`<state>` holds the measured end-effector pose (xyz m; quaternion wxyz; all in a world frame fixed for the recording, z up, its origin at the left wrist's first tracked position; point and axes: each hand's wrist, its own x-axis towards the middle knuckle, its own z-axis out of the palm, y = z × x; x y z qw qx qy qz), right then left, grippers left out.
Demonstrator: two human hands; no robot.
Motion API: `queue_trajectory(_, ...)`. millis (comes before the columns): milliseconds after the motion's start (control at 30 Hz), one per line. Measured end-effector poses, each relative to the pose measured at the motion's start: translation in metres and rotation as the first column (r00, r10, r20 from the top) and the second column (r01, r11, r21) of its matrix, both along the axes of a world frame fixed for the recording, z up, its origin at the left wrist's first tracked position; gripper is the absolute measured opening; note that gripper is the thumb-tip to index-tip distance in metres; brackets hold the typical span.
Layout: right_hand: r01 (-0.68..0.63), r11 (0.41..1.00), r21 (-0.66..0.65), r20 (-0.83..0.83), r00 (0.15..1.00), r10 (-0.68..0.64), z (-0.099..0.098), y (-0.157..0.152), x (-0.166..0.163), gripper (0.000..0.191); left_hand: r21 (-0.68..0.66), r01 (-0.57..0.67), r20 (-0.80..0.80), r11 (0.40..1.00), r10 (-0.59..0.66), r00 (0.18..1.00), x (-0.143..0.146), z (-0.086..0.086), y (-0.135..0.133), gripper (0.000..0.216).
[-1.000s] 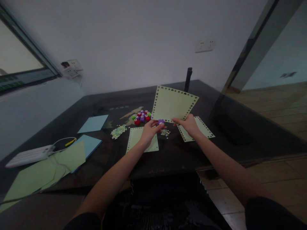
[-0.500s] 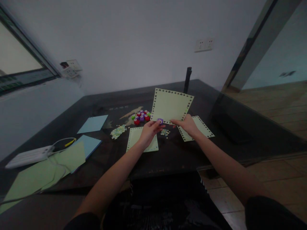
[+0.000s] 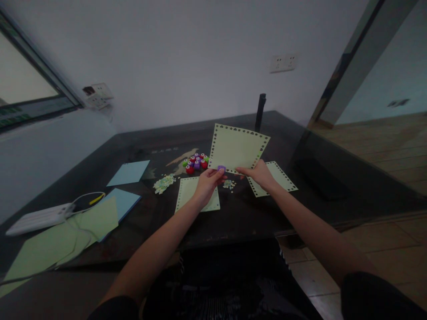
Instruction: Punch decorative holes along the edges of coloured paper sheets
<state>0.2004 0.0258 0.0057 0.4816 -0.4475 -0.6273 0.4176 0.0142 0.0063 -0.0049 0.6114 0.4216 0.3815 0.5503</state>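
My left hand (image 3: 207,183) is closed around a small purple paper punch (image 3: 221,168), set on the near edge of a light green paper sheet (image 3: 236,147). That sheet has punched holes all along its border and is held up off the dark table (image 3: 240,213). My right hand (image 3: 259,174) pinches the sheet's near edge from the right. Under my hands lie two more green sheets with punched borders, one on the left (image 3: 191,192) and one on the right (image 3: 280,177). Small paper bits (image 3: 228,183) are scattered between them.
A cluster of red, purple and green punches (image 3: 196,162) sits behind the left sheet, a pile of paper bits (image 3: 163,182) to its left. Blue sheets (image 3: 129,172), plain green sheets (image 3: 63,240) and a white power strip (image 3: 36,218) lie at the left. A dark post (image 3: 260,110) stands at the back.
The held green sheet has turned slightly and dropped a little lower. The purple punch has shifted a bit left along its near edge. Both hands stay in nearly the same place.
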Motion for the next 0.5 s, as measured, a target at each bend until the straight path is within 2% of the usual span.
queue_trajectory(233, 0.002, 1.000, -0.024, -0.031, 1.000, -0.003, 0.0067, -0.0038, -0.0036, 0.025, 0.024, -0.063, -0.132, 0.998, 0.065, 0.989, -0.0011, 0.0009, -0.0008, 0.036)
queue_trajectory(500, 0.024, 1.000, 0.001, -0.012, 1.000, -0.024, 0.0042, -0.0025, -0.0037, 0.025, 0.025, -0.035, -0.057, 0.999, 0.036, 0.998, -0.0002, 0.0000, -0.0001, 0.035)
